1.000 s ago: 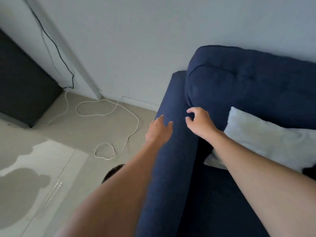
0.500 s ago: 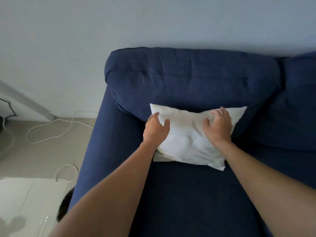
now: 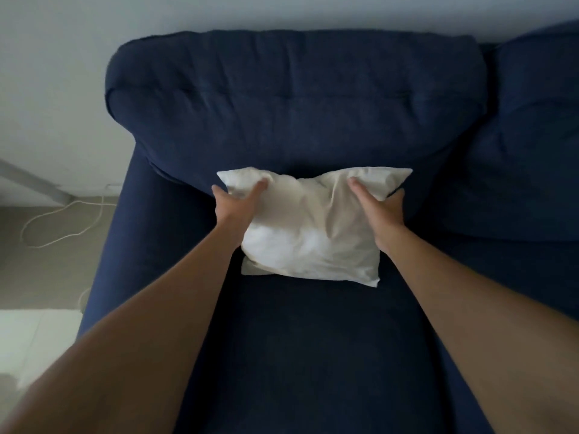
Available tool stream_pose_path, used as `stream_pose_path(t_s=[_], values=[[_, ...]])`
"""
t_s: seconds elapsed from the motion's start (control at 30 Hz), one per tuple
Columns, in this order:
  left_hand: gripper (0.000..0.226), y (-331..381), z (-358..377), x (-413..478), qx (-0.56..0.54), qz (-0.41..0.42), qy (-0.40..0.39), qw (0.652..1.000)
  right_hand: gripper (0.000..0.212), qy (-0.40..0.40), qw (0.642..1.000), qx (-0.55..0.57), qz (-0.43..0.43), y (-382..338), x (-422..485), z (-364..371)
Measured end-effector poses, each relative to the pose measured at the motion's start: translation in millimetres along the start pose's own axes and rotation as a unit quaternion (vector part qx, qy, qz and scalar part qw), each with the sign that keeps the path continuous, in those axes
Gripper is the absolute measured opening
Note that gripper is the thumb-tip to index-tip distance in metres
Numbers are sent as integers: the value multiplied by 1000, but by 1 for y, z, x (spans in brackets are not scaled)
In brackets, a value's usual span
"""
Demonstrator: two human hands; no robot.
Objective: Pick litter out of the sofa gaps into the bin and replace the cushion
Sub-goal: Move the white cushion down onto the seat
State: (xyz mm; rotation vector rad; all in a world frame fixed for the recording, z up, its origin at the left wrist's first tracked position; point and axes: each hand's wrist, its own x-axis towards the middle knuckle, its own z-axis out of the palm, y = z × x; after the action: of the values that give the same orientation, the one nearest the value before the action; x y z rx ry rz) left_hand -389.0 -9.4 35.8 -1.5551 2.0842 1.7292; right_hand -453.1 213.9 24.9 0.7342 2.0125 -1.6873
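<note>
While the white cushion point(image 3: 308, 233) leans against the navy sofa point(image 3: 297, 120) backrest, I see both hands clamped on it. My left hand point(image 3: 238, 205) and right hand point(image 3: 380, 211) pinch its upper corners, thumbs in front.

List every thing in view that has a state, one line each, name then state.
white cushion: leaning against the sofa back, bottom edge on the seat, gripped at both upper corners.
left hand: closed on the cushion's left side.
right hand: closed on the cushion's right side.
white cable: lying loose in loops on the floor.
</note>
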Motion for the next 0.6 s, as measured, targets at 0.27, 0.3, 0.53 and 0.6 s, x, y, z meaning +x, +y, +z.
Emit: stream_pose_path(t_s=[0.27, 0.3, 0.53, 0.6], values=[[69, -34, -4, -45, -24, 9, 43, 999, 80, 16, 997, 79, -14, 27, -40, -13], [65, -38, -8, -53, -24, 10, 46, 999, 80, 10, 997, 78, -2, 30, -48, -17], [63, -92, -36, -108, 79, -23, -2, 997, 60, -19, 991, -38, 130, 74, -93, -59], [72, -115, -46, -125, 76, -71, -14, 994, 71, -39, 983, -102, 148, 94, -108, -66]])
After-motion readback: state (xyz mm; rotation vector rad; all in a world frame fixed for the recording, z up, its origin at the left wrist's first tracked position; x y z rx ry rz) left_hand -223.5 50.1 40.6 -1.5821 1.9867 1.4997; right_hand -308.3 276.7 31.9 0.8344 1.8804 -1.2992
